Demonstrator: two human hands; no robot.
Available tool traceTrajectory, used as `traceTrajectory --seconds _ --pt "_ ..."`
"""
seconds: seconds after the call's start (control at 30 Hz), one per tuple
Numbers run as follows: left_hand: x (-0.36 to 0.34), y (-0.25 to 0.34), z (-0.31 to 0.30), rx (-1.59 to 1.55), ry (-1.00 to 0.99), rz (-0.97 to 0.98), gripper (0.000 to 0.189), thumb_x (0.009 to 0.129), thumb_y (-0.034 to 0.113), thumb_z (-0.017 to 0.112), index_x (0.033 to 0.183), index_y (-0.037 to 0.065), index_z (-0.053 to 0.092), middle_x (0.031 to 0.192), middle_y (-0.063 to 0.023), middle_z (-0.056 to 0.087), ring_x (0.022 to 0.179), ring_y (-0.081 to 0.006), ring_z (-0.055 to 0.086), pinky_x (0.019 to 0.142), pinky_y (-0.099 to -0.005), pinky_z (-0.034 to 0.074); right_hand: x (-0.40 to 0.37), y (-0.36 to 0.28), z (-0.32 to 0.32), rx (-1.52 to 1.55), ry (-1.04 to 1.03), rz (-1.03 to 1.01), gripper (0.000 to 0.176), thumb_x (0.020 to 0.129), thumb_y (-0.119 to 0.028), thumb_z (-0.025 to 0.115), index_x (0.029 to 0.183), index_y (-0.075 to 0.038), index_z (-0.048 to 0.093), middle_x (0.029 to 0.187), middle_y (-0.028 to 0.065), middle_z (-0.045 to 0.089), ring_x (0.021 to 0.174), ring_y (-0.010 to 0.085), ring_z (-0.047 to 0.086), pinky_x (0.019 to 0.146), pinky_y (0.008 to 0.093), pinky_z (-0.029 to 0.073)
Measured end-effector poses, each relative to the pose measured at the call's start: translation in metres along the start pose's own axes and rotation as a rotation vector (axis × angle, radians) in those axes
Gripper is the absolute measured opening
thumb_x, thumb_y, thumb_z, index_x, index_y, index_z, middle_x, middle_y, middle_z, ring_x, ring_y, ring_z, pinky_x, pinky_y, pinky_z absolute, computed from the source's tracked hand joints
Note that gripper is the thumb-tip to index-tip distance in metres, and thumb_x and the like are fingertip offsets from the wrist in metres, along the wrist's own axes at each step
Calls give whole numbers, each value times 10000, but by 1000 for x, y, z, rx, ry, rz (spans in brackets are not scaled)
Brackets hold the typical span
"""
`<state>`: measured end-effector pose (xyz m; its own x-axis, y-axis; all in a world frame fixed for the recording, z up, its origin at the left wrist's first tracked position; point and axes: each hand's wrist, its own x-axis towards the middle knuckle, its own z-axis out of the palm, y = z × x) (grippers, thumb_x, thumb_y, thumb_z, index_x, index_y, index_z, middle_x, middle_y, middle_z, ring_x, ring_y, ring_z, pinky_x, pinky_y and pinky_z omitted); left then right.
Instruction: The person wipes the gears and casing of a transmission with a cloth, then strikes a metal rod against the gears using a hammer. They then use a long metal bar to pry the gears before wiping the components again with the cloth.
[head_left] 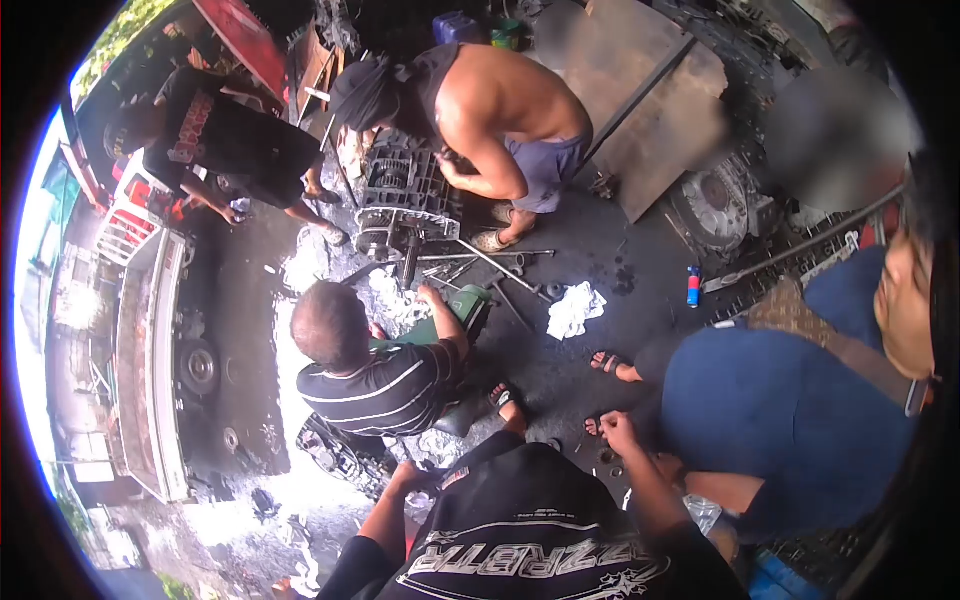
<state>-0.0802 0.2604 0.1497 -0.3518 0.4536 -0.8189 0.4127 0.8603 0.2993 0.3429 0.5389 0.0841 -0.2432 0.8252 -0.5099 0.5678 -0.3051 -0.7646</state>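
My left hand (pixel 408 480) is curled at the lower middle of the head view, close to a dark cast metal assembly (pixel 345 455) on the floor. Something dark shows beside its fingers, too small to name. My right hand (pixel 620 432) is raised with its fingers pinched together, and what is in them, if anything, is hidden. Several small dark ring-like parts (pixel 605 457) lie on the ground near it. Ahead, a large gearbox (pixel 408 185) with exposed gears stands between a crouching person and a seated person.
A bending person (pixel 515 110), a seated person in a striped shirt (pixel 390 380) and a person in blue (pixel 780 410) surround me. Another (pixel 235 135) stands far left by a truck (pixel 150 370). Rods (pixel 500 265), a white rag (pixel 575 310) and a can (pixel 693 287) lie about.
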Motion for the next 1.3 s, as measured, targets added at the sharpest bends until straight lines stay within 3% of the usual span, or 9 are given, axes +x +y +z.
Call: traceTrajectory --seconds 0.2,0.33,0.53,0.67,0.73,0.87,0.97,1.07,1.3 --pt "75 7 -37 61 -111 8 595 674 613 739 839 41 725 703 -127 682 631 -225 658 608 -360 519 60 -26 -3 86 -160 457 247 903 -78 581 1147 -41 566 727 49 636 544 115 569 505 281 480" --pt "80 21 -64 -239 50 252 464 688 453 775 831 18 705 650 -122 663 618 -205 655 564 -382 499 136 -95 46 -186 -397 237 549 918 -199 581 1416 -54 403 685 41 604 525 110 540 458 288 446" --pt "53 37 -58 -190 32 -75 419 712 443 725 881 60 709 723 -127 684 611 -216 663 578 -368 514 208 -231 103 -477 -733 211 519 916 -236 594 1378 -54 442 768 47 637 506 109 540 453 276 454" --pt "57 -18 29 52 41 135 343 779 423 628 969 148 702 960 -142 705 890 -323 681 725 -412 540 238 -248 113 -385 -712 -74 375 939 -184 580 1285 -47 534 770 44 640 573 101 571 528 256 481" --pt "72 -59 114 -122 180 -116 334 806 422 590 1008 174 685 969 -118 699 915 -323 677 757 -416 546 261 -242 101 -366 -720 -182 348 955 -170 557 1286 -63 544 742 35 621 610 95 569 568 244 483" --pt "49 0 145 273 164 49 260 803 316 646 1013 170 693 1009 -112 709 936 -288 682 768 -401 542 316 -220 51 -428 -769 6 235 954 -151 568 1169 -63 606 778 41 637 606 99 589 514 227 482" --pt "38 65 153 -1188 334 -590 200 763 160 700 936 62 724 902 -80 726 791 -159 684 700 -315 529 351 -224 0 -669 -668 123 249 915 -184 562 1112 -44 618 782 67 683 566 109 602 472 257 474" --pt "-18 177 57 -1142 511 -558 202 771 171 672 938 69 720 905 -88 726 796 -180 683 716 -321 522 384 -235 -37 -811 -614 158 217 928 -202 557 1060 -46 628 784 61 678 569 110 601 479 269 482" --pt "35 154 110 -912 513 -621 360 721 285 702 989 45 697 994 -172 699 953 -298 672 820 -387 512 410 -288 -21 -674 -628 52 183 977 -176 514 1091 -60 599 778 41 652 570 97 585 500 238 476"
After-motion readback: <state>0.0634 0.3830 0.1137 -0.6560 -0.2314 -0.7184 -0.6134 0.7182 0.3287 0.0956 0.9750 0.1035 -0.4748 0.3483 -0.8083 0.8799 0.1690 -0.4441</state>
